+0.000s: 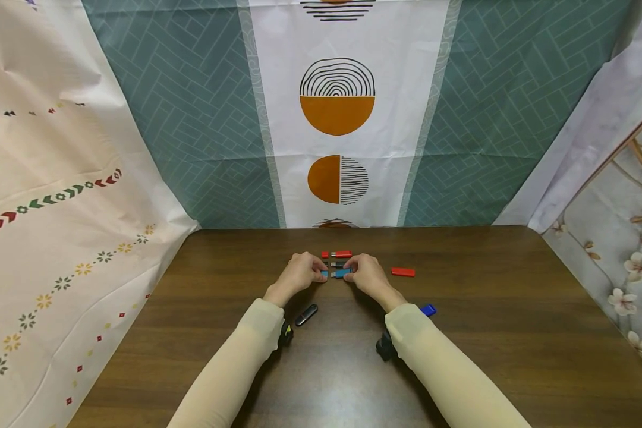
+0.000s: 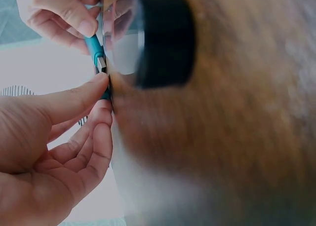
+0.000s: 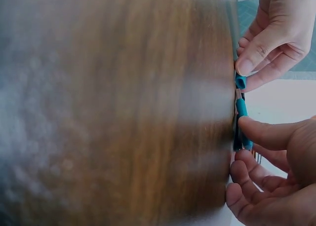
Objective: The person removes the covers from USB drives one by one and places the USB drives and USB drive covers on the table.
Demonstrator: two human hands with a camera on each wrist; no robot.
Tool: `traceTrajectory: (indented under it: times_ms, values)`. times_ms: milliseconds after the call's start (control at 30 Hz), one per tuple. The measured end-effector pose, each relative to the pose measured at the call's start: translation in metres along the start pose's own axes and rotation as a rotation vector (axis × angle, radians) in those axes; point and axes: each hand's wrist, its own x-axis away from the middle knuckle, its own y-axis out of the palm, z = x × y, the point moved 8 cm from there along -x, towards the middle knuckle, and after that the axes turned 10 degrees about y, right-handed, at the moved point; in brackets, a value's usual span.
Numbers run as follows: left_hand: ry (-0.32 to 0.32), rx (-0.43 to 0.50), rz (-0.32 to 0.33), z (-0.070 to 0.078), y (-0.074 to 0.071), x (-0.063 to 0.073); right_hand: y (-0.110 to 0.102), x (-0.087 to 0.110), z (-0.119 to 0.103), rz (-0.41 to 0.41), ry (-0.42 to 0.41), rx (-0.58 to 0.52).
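Blue plastic sits in both pinches: toward the far middle of the counter (image 1: 219, 285), just on the near side of the grey stick (image 1: 339, 264), I have the cap (image 1: 324, 274) between the fingers of the left hand (image 1: 301, 271) and the blue stick (image 1: 342, 273) between those of the right hand (image 1: 369, 275), its metal plug facing the cap across a small gap. I would hold both pieces low and level, plug and cap on one line, with fingers bunched so they avoid knocking the grey stick or the red stick (image 1: 342, 254) beyond.
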Motion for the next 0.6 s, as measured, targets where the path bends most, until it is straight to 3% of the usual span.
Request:
traceTrajectory:
  times_ms: [600]
  values:
    - [0.009, -0.006, -0.012, -0.0008, 0.002, -0.0009, 0.002, 0.0017, -0.0025, 0.012, -0.034, 0.073]
